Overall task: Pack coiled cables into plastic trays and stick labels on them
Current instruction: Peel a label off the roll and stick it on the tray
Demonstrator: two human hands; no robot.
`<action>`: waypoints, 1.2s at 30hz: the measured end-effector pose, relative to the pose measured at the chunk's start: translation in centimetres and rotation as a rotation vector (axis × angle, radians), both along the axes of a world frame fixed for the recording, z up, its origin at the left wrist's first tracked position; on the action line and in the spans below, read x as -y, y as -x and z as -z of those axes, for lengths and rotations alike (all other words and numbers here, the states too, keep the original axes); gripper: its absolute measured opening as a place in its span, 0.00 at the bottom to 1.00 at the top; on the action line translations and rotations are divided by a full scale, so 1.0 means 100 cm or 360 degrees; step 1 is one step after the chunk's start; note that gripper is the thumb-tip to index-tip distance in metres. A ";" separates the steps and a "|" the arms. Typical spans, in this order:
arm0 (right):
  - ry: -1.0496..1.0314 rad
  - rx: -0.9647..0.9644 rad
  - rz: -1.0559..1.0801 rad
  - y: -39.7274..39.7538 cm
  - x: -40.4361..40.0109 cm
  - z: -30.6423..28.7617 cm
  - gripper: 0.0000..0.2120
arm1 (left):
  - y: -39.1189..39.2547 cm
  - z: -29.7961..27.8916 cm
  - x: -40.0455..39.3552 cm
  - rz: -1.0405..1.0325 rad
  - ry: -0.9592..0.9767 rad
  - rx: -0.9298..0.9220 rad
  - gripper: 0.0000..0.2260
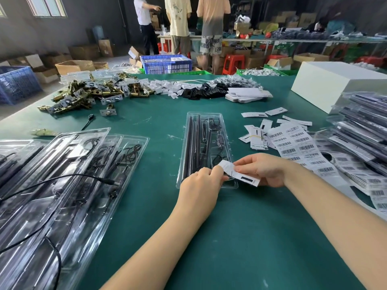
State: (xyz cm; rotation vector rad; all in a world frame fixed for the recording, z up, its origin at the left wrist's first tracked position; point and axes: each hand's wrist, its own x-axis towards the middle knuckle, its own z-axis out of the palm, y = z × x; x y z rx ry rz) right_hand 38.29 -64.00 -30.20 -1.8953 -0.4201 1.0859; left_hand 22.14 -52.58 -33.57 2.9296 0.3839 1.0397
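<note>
A clear plastic tray (206, 122) lies lengthwise on the green table, holding black rods and a thin cable. Over its near end I hold a small white paper label (240, 174) with a black bar on it. My right hand (263, 169) pinches the label's right side. My left hand (201, 183) pinches its left edge with curled fingertips. The tray's near right corner is hidden under the label and my hands.
Several clear trays with loose black cables (62, 181) are piled at the left. Barcode label sheets (297, 147) and loose white labels (259, 130) lie to the right, beside a stack of packed trays (364, 130). Brass hardware (83, 95) and a white box (335, 84) sit farther back. People stand beyond the table.
</note>
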 end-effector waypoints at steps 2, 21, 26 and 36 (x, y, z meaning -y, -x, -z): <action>-0.0017 -0.0016 0.0099 0.000 0.000 0.001 0.10 | 0.000 0.001 0.000 0.0012 0.0001 0.0002 0.13; -0.0387 -0.0396 0.0524 0.001 -0.018 -0.004 0.05 | -0.001 0.004 0.000 -0.0017 -0.0074 0.0000 0.14; -0.0495 -0.0655 0.0432 0.011 -0.020 -0.006 0.10 | -0.001 0.003 -0.001 -0.0035 -0.0086 0.0015 0.14; -0.0429 -0.0700 0.0513 0.012 -0.024 -0.004 0.06 | -0.002 0.008 -0.001 -0.0017 -0.0139 0.0038 0.14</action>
